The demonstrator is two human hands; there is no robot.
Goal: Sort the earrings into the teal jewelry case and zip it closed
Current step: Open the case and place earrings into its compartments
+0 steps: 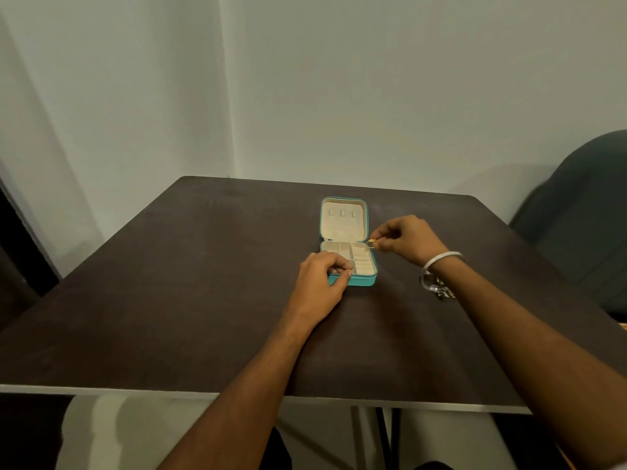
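Head view looks down on my two bare arms reaching over the dark counter (169, 283) to the teal jewelry case (356, 266). It lies open flat, its lid (343, 218) folded back on the far side, cream lining and small compartments showing. My left hand (322, 283) rests on the case's near left corner, fingers curled over the rim, so that grip is clamped on the case. My right hand (407, 240) hangs at the case's far right corner, thumb and forefinger pinched together on a small gold earring (372, 243) right at the rim of the tray. A white bangle (441, 259) circles my right wrist. To the right of the case, partly behind my right forearm, a little heap of earrings (437, 286) lies on the counter, too small to tell apart. A dark chair (576, 215) stands further right.
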